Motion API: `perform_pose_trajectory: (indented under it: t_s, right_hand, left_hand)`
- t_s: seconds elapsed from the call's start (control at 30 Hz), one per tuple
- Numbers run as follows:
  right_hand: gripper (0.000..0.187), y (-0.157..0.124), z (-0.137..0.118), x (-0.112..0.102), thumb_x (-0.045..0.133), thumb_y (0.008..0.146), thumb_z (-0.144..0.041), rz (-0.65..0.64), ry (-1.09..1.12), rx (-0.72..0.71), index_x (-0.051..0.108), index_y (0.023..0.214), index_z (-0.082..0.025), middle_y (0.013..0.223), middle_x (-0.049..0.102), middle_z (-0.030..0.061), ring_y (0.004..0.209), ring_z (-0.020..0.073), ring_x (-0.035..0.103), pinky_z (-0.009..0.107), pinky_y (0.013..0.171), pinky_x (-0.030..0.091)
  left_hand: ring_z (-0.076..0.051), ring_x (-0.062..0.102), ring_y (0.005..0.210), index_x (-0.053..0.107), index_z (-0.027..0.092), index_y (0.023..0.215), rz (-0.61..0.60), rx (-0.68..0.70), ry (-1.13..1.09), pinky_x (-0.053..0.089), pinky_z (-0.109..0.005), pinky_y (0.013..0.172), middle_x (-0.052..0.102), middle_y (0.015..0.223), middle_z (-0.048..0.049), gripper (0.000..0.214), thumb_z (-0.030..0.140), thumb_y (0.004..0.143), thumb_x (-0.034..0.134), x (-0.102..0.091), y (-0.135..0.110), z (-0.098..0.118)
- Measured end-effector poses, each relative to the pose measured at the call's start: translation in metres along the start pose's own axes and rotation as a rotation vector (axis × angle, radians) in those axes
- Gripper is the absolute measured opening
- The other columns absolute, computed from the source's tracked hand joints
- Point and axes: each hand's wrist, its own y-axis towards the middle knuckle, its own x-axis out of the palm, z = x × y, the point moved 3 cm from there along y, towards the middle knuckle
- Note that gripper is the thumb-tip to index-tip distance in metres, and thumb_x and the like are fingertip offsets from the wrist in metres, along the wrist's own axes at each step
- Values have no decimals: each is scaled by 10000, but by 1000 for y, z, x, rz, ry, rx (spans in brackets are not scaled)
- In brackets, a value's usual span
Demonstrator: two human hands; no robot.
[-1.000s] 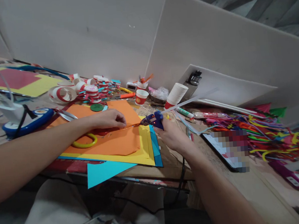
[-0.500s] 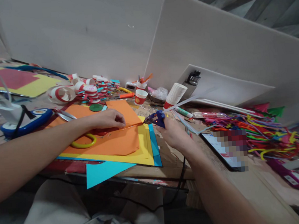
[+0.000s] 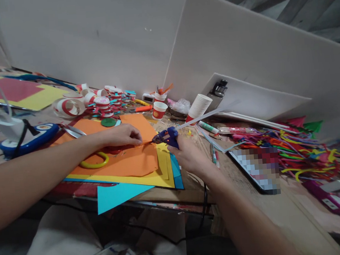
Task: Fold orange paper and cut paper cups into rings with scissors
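In my right hand [image 3: 186, 151] is a blue hot glue gun [image 3: 167, 137], with a long clear glue stick [image 3: 207, 114] sticking out of its back. Its nozzle points left, close to my left fingers. My left hand [image 3: 125, 135] rests over the stacked sheets, fingers curled and pinched on what looks like a thin orange paper strip [image 3: 143, 144]; the grip itself is partly hidden. Under both hands lies orange paper [image 3: 131, 164], on top of yellow paper [image 3: 164, 171] and blue paper [image 3: 178, 178]. Scissors with yellow handles [image 3: 96, 161] lie beneath my left forearm.
Paper cups [image 3: 159, 110] and a cup stack [image 3: 199, 107] stand behind. Cut cup pieces [image 3: 68, 107] lie at the back left, near a blue-edged power strip [image 3: 31, 140]. To the right are a phone [image 3: 254, 172] and colourful pipe cleaners [image 3: 301, 148]. A black cable [image 3: 205, 203] hangs over the front edge.
My right hand has moved the glue gun left along the orange strip, bringing the nozzle closer to my left fingers. The left hand has stayed almost still.
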Motion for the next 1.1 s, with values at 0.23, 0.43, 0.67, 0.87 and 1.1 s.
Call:
perform_pose_trajectory:
  t_s: [0.23, 0.43, 0.67, 0.87, 1.1]
  right_hand:
    - [232, -3, -10, 10, 516, 880, -287, -52, -2, 3, 575, 1065, -160, 976, 675, 119, 852, 237, 620, 292, 668, 419]
    - [255, -6, -18, 12, 527, 885, -316, -88, 27, 11, 571, 1086, -166, 1030, 680, 129, 911, 257, 627, 312, 716, 435]
    - [289, -9, -27, 12, 525, 890, -348, -125, 12, 14, 573, 1111, -168, 999, 691, 119, 846, 246, 631, 309, 686, 435]
    - [276, -9, -26, 14, 525, 899, -391, -96, 1, -16, 592, 1056, -174, 995, 694, 123, 840, 243, 636, 296, 656, 435]
    - [211, -7, -17, 11, 548, 877, -297, -77, 54, 0, 594, 1040, -172, 1007, 693, 112, 879, 241, 633, 317, 720, 463]
  left_hand:
    - [-148, 602, 738, 734, 169, 886, 1, -14, 55, 381, -216, 631, 717, 814, -15, 305, 406, 811, 556, -1, -1, 3]
    - [-147, 600, 714, 730, 182, 872, 1, -11, 26, 375, -222, 627, 708, 779, -1, 272, 373, 800, 552, -1, 0, 1]
    - [-140, 587, 678, 715, 176, 831, -12, 5, 10, 365, -222, 606, 691, 746, 7, 245, 334, 769, 538, 0, 1, -5]
    - [-133, 565, 637, 721, 172, 825, -16, -6, -13, 351, -218, 571, 675, 710, 10, 265, 362, 750, 551, 0, 0, -3]
    - [-149, 601, 727, 732, 178, 889, -10, 7, 2, 391, -222, 656, 716, 809, -13, 295, 388, 776, 559, 0, 1, -4]
